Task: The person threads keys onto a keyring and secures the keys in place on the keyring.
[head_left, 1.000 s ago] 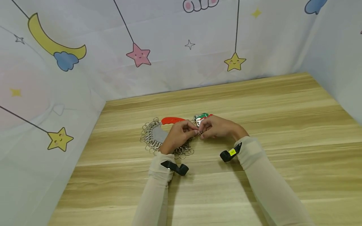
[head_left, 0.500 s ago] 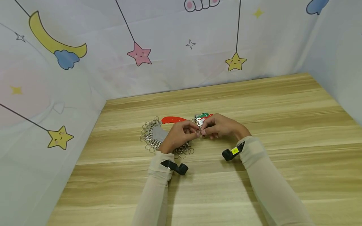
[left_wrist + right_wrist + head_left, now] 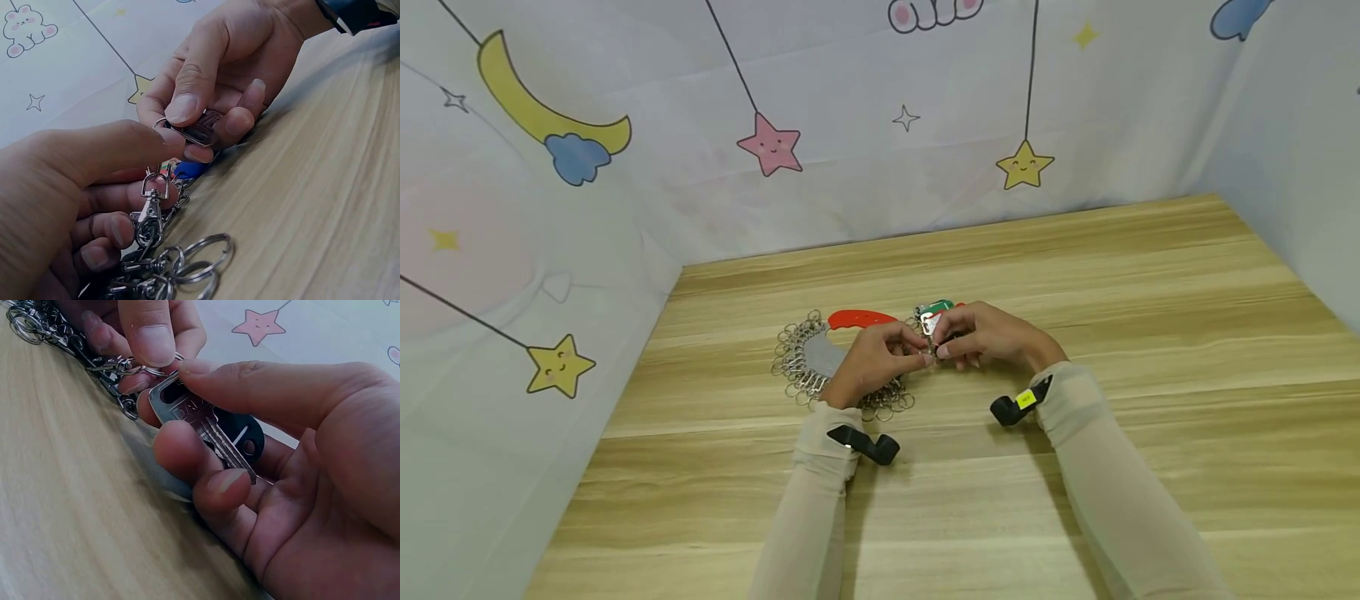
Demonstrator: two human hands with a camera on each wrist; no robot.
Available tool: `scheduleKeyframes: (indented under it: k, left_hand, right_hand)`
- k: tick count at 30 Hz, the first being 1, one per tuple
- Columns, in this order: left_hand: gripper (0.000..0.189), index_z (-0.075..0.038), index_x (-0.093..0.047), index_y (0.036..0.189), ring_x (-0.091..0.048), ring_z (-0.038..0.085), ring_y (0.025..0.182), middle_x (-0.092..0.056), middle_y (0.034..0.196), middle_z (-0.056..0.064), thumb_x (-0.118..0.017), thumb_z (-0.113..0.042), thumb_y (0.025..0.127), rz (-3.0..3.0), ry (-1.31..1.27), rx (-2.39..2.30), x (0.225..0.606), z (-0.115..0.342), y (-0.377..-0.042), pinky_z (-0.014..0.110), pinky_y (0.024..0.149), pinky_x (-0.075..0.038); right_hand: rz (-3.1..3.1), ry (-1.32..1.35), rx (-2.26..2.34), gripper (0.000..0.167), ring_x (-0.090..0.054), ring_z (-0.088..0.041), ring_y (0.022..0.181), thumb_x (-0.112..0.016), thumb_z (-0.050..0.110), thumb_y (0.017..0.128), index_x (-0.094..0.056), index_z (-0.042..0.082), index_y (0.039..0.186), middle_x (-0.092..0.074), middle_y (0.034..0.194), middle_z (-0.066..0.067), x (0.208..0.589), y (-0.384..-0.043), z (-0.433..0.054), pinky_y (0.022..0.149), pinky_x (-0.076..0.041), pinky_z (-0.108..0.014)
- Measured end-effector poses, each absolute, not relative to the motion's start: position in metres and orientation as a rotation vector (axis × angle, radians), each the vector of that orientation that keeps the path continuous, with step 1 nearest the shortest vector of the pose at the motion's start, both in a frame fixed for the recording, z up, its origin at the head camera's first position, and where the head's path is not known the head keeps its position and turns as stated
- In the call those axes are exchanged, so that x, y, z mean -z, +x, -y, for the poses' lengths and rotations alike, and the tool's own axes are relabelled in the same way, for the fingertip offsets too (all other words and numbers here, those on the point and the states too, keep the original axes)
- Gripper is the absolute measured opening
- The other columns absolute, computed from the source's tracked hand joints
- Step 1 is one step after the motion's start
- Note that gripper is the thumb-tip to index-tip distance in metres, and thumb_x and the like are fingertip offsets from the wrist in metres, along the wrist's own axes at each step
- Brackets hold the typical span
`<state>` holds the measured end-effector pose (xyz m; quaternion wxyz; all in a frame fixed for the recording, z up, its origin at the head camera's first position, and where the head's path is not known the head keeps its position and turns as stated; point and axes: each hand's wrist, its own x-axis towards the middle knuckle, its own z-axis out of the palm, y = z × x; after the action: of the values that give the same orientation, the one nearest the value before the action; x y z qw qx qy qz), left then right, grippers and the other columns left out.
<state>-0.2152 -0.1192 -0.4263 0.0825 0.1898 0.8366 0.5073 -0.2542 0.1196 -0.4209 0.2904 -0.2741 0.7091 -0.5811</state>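
Note:
My left hand [image 3: 872,360] pinches a split ring [image 3: 152,370] between thumb and index finger. The ring hangs from a silver swivel clasp [image 3: 150,212], which lies by the curled lower fingers in the left wrist view. Opposite, my right hand [image 3: 996,335] holds a silver key [image 3: 215,440], its thumb near the key's head and the blade pointing back to the palm. Behind the blade shows a dark piece with a hole [image 3: 251,434]. The ring meets the key's head; whether it passes through the hole is hidden by fingertips.
Under and left of my left hand lies a grey curved plate [image 3: 822,358] fringed with several clasps and rings [image 3: 790,367]. A red curved handle [image 3: 857,318] is behind it. Green and red tagged items [image 3: 937,308] lie behind my hands. Printed fabric walls border the wooden table [image 3: 1150,333].
My right hand has shifted slightly right and its fingers have re-gripped. A dark item now shows between its fingers. My left hand stays nearly in place, still pinching.

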Motion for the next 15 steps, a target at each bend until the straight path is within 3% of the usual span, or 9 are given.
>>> scheduleKeyframes:
  k: [7,15]
  left_hand:
    - [0.020,-0.016,-0.075,0.098,-0.059,0.022,0.069,-0.067,0.085,0.002,-0.084,-0.028,0.084,-2.513,0.576,-1.497,0.4309,0.1192,-0.2178,0.035,0.062,-0.048]
    - [0.026,-0.017,-0.074,0.108,-0.061,0.022,0.071,-0.068,0.088,0.001,-0.082,-0.014,0.084,-2.466,0.606,-1.462,0.4288,0.1191,-0.2186,0.033,0.064,-0.049]
  right_hand:
    - [-1.852,-0.764,1.579,0.006,-0.059,-0.025,0.064,-0.069,0.004,0.094,-0.067,0.001,0.098,-0.062,0.084,-0.021,0.4238,-0.2538,-0.1219,0.053,-0.046,-0.030]
    - [-1.851,-0.744,1.586,0.008,-0.060,-0.023,0.065,-0.066,0.005,0.095,-0.067,0.000,0.101,-0.063,0.082,-0.018,0.4268,-0.2559,-0.1240,0.055,-0.048,-0.030]
